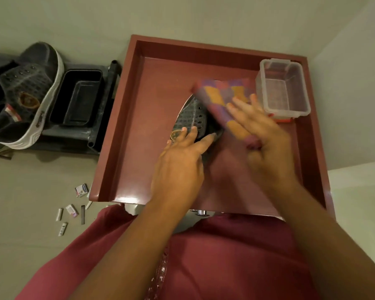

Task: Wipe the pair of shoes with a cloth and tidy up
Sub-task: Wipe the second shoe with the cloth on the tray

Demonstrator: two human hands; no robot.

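Two hands are working over a red-brown tray-like bench right now. The left hand is resting on a dark grey shoe lying in the middle of it, fingers spread flat over the upper, steadying it rather than curling round it. The right hand is holding a checked purple and orange cloth against the shoe's far side; the cloth is blurry, and the thumb is looking tucked round its lower end while the other fingers are lying straight on it. A clear plastic box is sitting in the bench's far right corner, just beside the cloth. The other shoe is lying off to the left on the floor, next to a black tray, with small scraps scattered nearby
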